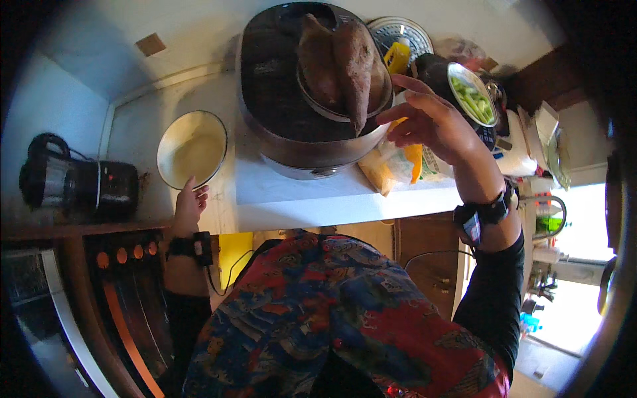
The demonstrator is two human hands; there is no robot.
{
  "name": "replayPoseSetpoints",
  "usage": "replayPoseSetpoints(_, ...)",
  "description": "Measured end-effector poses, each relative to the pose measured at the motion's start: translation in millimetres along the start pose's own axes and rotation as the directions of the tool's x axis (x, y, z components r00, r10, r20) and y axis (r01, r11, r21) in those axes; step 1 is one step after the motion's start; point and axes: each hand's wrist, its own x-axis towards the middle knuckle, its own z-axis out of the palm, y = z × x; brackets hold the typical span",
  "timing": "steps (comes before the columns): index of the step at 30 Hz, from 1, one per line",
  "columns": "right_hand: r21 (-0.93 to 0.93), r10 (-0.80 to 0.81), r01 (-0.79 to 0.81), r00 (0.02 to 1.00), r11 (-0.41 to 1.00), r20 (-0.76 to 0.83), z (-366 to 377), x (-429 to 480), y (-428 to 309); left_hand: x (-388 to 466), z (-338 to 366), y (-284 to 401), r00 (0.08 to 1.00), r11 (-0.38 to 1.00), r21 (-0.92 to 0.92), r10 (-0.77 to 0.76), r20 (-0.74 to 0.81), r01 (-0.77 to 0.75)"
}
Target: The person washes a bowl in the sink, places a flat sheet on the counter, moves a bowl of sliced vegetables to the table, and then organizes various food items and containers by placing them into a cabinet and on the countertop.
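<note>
My left hand (191, 201) is at the near rim of a pale enamel basin (193, 149) with a dark edge, its thumb on the rim. The basin stands on the counter, left of a large dark rice cooker (268, 94). On the cooker's lid sits a bowl (318, 110) heaped with sweet potatoes (348, 64). My right hand (423, 117) hovers just right of that bowl with fingers spread and holds nothing. Whether its fingertips touch the bowl cannot be told. Below it lie yellow and clear plastic packages (393, 164).
A black blender-like appliance (99, 184) stands at the left. Behind the cooker is a patterned plate (418, 37); a dish of cut green vegetables (473, 97) is at the right. Beyond are a curved faucet (562, 214) and bottles. The counter's front edge runs before me.
</note>
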Motion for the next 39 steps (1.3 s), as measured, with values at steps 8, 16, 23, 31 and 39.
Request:
replayPoseSetpoints(8, -0.041, -0.068, 0.058, 0.953, 0.997, -0.294, -37.0, -97.1, 66.3, 43.4, -10.5, -19.5, 0.984, 0.96, -0.235, 0.169, 0.063, -0.15)
replayPoseSetpoints(16, -0.058, 0.305, -0.324, 0.926, 0.944, -0.222, -67.7, -169.7, 171.3, -13.0, -34.2, -31.3, 0.986, 0.933, -0.324, 0.166, -0.007, -0.159)
replayPoseSetpoints(23, -0.15, 0.625, -0.626, 0.778, 0.765, -0.056, -139.0, -179.4, 335.8, -148.4, -63.9, -93.6, 0.949, 0.931, -0.202, 0.275, -0.155, -0.303)
replayPoseSetpoints(31, -0.624, 0.299, -0.365, 0.93, 0.691, -0.213, -178.2, -151.8, 508.1, -286.2, -42.9, -198.4, 0.955, 0.99, -0.101, 0.071, -0.286, -0.104)
replayPoseSetpoints(39, -0.787, 0.154, 0.011, 0.979, 0.617, 0.134, -102.3, -96.4, 504.0, -332.2, -27.8, -259.2, 0.963, 0.997, 0.024, 0.082, -0.255, -0.079)
